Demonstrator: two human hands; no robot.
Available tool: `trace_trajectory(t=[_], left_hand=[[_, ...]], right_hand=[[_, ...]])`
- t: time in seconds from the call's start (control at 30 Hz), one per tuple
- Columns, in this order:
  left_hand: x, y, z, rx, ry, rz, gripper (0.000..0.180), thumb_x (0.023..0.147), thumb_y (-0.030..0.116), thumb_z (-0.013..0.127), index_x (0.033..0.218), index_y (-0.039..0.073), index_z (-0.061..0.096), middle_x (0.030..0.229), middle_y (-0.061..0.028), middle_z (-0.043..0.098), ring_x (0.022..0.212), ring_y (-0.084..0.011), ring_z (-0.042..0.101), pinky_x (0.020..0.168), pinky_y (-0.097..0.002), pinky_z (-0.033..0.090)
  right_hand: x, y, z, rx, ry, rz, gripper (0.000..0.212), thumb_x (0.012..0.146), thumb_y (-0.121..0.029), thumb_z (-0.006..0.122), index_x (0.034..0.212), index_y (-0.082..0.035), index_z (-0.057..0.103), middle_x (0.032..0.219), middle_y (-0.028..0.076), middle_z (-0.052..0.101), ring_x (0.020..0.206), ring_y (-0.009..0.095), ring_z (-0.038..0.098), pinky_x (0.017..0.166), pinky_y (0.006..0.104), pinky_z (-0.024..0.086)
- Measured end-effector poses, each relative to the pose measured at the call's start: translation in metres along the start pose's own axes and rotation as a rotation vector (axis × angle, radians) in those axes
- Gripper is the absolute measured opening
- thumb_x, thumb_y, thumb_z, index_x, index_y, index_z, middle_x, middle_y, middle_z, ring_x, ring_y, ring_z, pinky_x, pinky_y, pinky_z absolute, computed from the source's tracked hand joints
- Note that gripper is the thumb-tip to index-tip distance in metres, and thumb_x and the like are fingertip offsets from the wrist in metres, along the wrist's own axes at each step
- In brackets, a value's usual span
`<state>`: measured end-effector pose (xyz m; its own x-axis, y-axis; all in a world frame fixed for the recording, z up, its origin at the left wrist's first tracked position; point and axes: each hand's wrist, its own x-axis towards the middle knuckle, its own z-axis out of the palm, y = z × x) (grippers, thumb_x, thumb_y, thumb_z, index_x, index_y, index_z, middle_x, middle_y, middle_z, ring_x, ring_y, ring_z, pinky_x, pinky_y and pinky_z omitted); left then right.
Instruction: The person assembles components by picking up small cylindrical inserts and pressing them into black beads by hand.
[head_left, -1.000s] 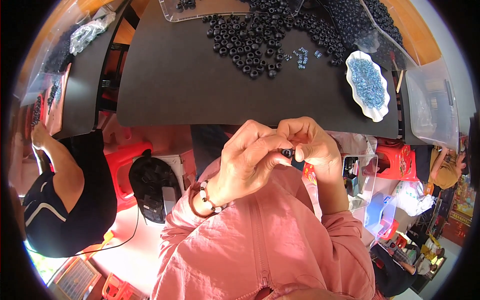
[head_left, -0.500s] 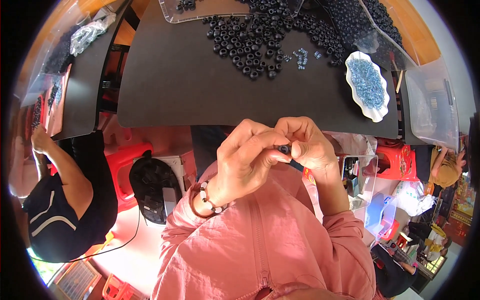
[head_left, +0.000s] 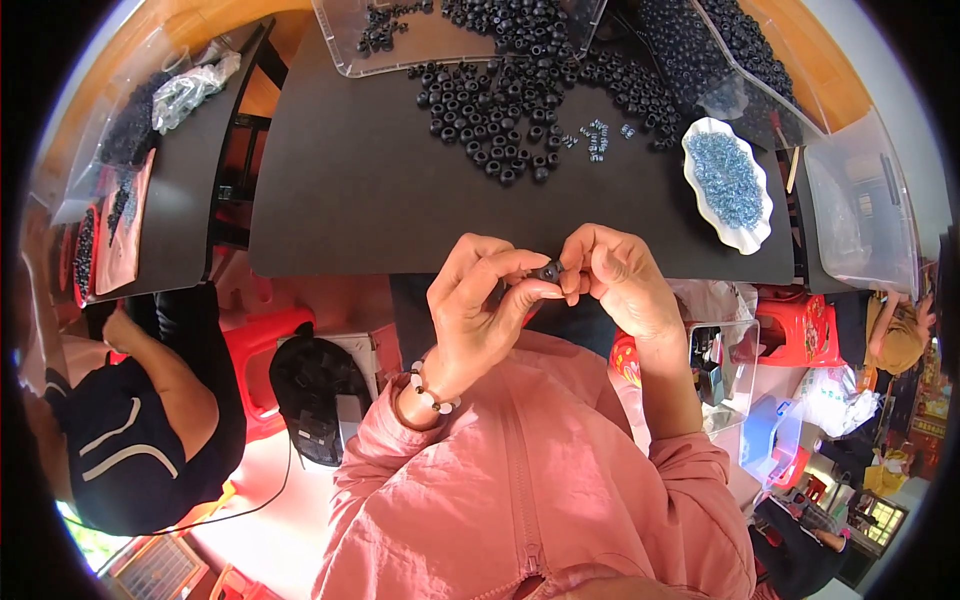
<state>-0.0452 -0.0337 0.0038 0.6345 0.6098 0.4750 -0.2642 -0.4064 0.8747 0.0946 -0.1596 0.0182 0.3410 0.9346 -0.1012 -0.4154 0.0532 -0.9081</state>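
A black bead [head_left: 546,272] is pinched between the thumb and fingertips of my left hand [head_left: 472,308], just past the near edge of the table. My right hand [head_left: 628,285] is close against it, its curled fingertips meeting at the bead's right side; whatever they grip is hidden. Farther off, a spread of round black beads [head_left: 495,125] lies on the dark tabletop [head_left: 370,205]. Several small clear-blue beads [head_left: 597,140] sit in a little group beside them. To the right stands a white scalloped dish [head_left: 692,180] filled with tiny blue beads [head_left: 728,180].
Clear plastic bins [head_left: 362,68] with black beads stand along the far side. An empty-looking clear tub [head_left: 862,205] is at the right. On my left, another person [head_left: 130,430] sits at a neighbouring table [head_left: 180,215]. A black backpack [head_left: 315,395] rests below the table.
My hands have drawn slightly apart, with the bead now in the left fingertips and turned. The right fingers have slid to its right side. The view has shifted a little.
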Motion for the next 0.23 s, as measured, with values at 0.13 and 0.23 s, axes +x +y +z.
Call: trace_trajectory(t=[0.13, 0.23], left_hand=[[0.0, -0.003, 0.003, 0.034, -0.039, 0.018, 0.023, 0.072, 0.012, 0.081, 0.09, 0.004, 0.069, 0.081, -0.0031, 0.057, 0.072, -0.0127, 0.055, 0.063, -0.0258, 0.045], [0.001, -0.005, 0.007, -0.021, -0.044, -0.018, 0.019, 0.075, 0.011, 0.079, 0.091, 0.006, 0.07, 0.084, -0.0032, 0.058, 0.074, -0.0138, 0.057, 0.065, -0.0268, 0.047]], right_hand=[[0.004, -0.007, 0.01, -0.244, 0.03, -0.061, 0.029, 0.092, -0.03, 0.065, 0.094, -0.001, 0.062, 0.081, 0.002, 0.062, 0.073, 0.006, 0.057, 0.065, 0.0214, 0.046], [0.005, -0.014, 0.012, -0.297, 0.056, -0.027, 0.021, 0.09, -0.021, 0.069, 0.093, -0.001, 0.062, 0.081, 0.0, 0.062, 0.074, 0.003, 0.056, 0.065, 0.0179, 0.046]])
